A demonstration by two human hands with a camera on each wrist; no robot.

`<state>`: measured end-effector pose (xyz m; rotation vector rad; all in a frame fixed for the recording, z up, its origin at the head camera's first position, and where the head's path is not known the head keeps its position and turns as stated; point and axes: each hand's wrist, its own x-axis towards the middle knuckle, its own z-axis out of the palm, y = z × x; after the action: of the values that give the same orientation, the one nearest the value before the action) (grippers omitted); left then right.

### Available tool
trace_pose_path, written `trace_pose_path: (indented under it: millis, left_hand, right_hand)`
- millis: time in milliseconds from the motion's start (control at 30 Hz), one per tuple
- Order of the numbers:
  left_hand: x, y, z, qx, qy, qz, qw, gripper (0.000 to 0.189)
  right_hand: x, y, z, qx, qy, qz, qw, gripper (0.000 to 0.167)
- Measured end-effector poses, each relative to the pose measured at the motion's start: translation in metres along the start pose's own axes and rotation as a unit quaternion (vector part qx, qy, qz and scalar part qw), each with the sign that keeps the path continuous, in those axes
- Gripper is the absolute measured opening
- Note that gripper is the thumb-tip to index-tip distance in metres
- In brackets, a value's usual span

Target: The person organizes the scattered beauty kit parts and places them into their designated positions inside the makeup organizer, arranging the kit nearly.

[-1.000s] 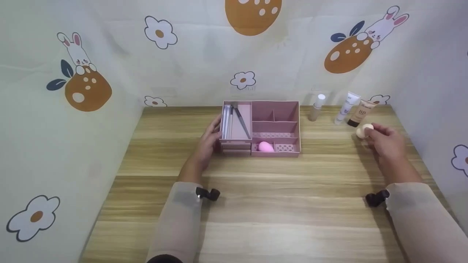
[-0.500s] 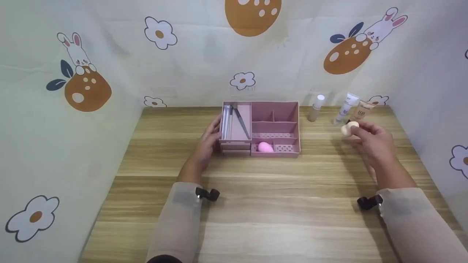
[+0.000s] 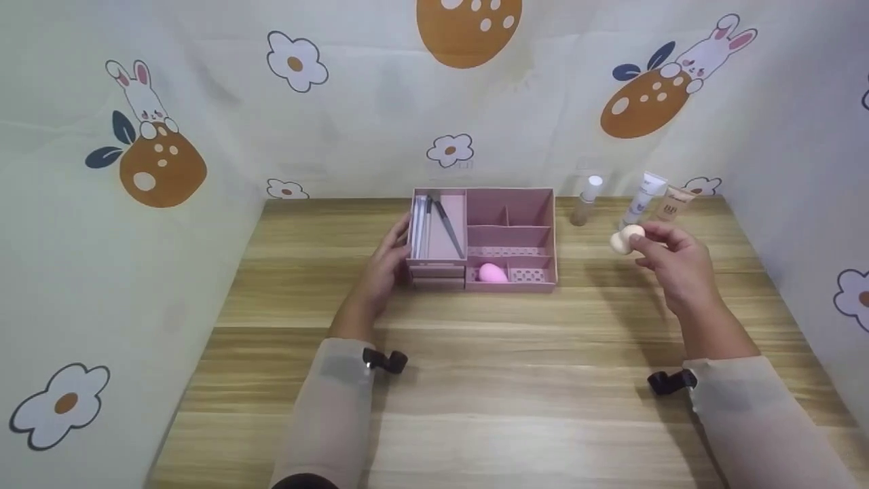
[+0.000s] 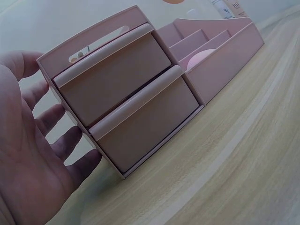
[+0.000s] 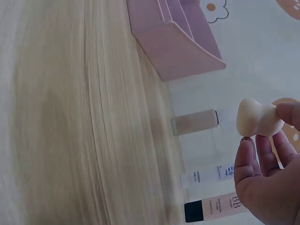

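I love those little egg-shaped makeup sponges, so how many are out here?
2. A beige makeup sponge is pinched in the right hand, above the table. A pink makeup sponge lies in the pink organizer's front compartment. Its closed drawers could hide more.

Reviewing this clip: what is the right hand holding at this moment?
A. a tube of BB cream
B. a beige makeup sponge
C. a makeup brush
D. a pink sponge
B: the right hand pinches a beige makeup sponge in its fingers, above the table and right of the pink organizer.
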<state>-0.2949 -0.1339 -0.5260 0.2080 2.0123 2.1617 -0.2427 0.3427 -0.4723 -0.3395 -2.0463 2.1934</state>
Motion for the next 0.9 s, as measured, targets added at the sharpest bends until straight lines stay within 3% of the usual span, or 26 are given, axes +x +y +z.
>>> trace_pose_path:
  millis: [900]
  left_hand:
    - [-0.001, 0.001, 0.001, -0.011, -0.006, -0.003, 0.9999, 0.059]
  right_hand:
    - [-0.008, -0.003, 0.074, -0.005, -0.064, -0.063, 0.996, 0.022]
